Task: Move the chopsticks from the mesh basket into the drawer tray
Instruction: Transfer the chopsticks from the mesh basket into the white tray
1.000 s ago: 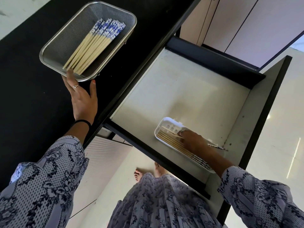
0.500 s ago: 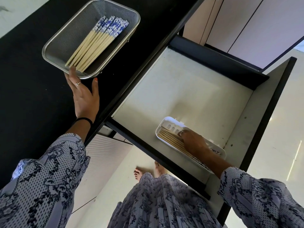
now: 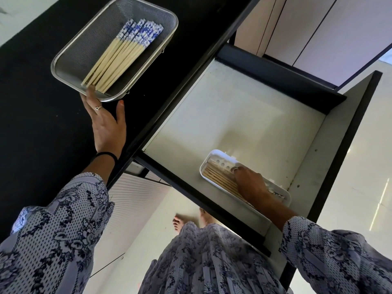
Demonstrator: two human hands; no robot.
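A steel mesh basket (image 3: 89,42) sits on the black countertop (image 3: 31,128) at the upper left and holds a bundle of bamboo chopsticks (image 3: 121,54) with blue-and-white patterned ends. My left hand (image 3: 106,124) lies at the basket's near rim, fingers apart, with one fingertip over the rim touching the stick tips. Below to the right, the open drawer (image 3: 233,113) holds a white plastic tray (image 3: 215,153) near its front. Several chopsticks (image 3: 218,177) lie in the tray. My right hand (image 3: 252,183) rests palm down on them, fingers curled over the sticks and hiding their middle.
The drawer has dark front and side walls, and its pale floor is bare apart from the tray. Pale cabinet doors (image 3: 318,28) stand behind the drawer. My bare feet (image 3: 180,221) and patterned dress are below the drawer front, on a light tiled floor.
The patterned stick ends that stuck out past the tray's right rim now lie inside it under my right hand. My left fingertip has crept over the basket rim onto the stick tips.
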